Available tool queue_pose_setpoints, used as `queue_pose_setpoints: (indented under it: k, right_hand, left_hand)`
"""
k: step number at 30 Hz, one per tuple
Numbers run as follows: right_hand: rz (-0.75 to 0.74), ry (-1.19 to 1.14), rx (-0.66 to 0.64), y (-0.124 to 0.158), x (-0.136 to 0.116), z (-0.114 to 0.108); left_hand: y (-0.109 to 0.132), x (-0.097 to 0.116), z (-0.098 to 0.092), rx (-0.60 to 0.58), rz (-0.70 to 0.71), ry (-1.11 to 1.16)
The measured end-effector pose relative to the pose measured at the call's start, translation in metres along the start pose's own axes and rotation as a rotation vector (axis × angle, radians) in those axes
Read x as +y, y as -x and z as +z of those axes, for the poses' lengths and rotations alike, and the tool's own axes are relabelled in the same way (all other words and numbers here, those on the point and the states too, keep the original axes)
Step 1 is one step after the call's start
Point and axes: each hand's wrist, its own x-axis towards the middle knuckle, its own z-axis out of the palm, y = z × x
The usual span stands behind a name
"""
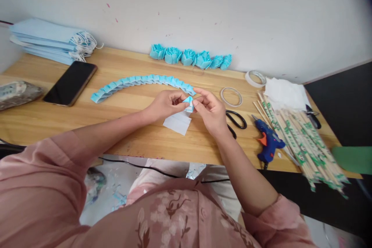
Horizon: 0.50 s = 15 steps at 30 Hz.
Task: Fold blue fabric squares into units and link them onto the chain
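Between both hands, over the front middle of the table, is a small folded light-blue piece (188, 102), paper or fabric. My left hand (170, 104) pinches its left side with the thumb in front. On its right side, the thumb and fingers of my right hand (209, 109) close on it. Just below lies a flat white square sheet (178, 123) on the wood. Behind my hands curves a row of folded blue pieces (139, 80), its right end close to my fingertips. Black-handled scissors (236, 119) lie right of my right hand, partly hidden by it.
Several blue flowers (188, 57) line the wall. At left are a stack of blue masks (46, 38), a phone (70, 82) and a stone-like object (20, 95). Tape rolls (255, 79), a blue glue gun (267, 139), wrapped chopsticks (305, 139) and white sheets (286, 93) lie right.
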Motion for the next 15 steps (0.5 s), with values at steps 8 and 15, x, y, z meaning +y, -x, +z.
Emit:
queue_pose_setpoints:
  k: [8,15]
  right_hand:
    - [-0.342,0.461,0.156,0.006,-0.011,0.002]
    - [-0.500,0.655,0.117,0.005,-0.005,0.003]
  left_hand:
    - [-0.001,-0.001,-0.002,0.087,-0.009,-0.043]
    - [-0.002,0.001,-0.001,0.101,0.013,-0.043]
